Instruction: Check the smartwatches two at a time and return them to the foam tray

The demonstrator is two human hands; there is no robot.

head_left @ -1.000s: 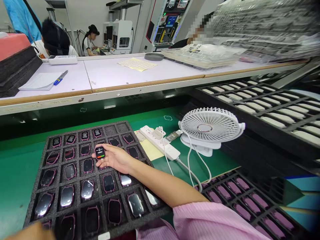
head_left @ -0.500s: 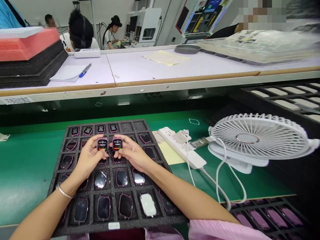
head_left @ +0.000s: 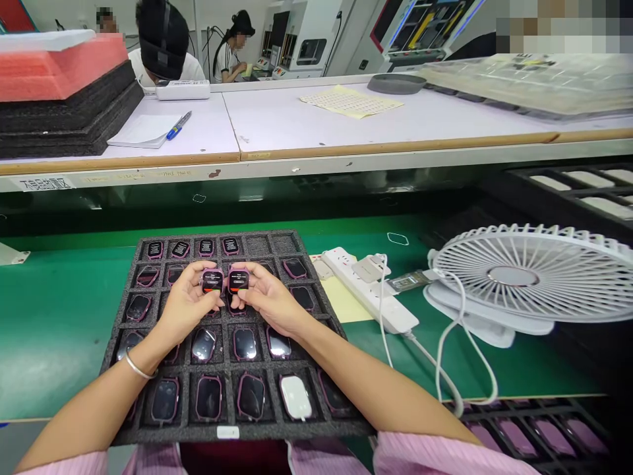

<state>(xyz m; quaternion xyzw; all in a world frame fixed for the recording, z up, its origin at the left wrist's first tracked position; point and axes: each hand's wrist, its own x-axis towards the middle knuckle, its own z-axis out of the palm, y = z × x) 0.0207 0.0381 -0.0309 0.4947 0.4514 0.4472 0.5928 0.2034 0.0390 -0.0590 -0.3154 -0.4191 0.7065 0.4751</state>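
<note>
Far left there was a stack of black foam sheets with a salmon-pink slab on top (head_left: 64,72), and below it a white sticker (head_left: 44,183) on the edge of the upper worktop (head_left: 281,135). Its print was too blurry to read, sadly. Behind that sat a white notepad (head_left: 146,130) with a blue pen (head_left: 179,125), plus a co-worker (head_left: 163,46) in a dark head strap.

Down on the green lower worktop (head_left: 64,343) was a black foam tray (head_left: 270,245) full of pink-framed smartwatches. The left hand (head_left: 185,303), silver bangle (head_left: 138,366) on the wrist, was closed around one watch (head_left: 212,281) with its fingers and thumb. The right hand (head_left: 271,300) gripped another watch (head_left: 238,281) the same way, and the two were held just above the tray's middle, almost touching. Both screens were lit, but the text was too small to make out — same for the top-row watches (head_left: 206,247). The small white label (head_left: 228,432) on the tray's front edge showed nothing I could read.

Further right was a white power strip (head_left: 368,287) on yellow paper (head_left: 343,303), then a white clip fan (head_left: 519,277), with a tray of pink pieces (head_left: 537,435) low in the corner. Up top lay a sheet of tiny labels (head_left: 350,101).
</note>
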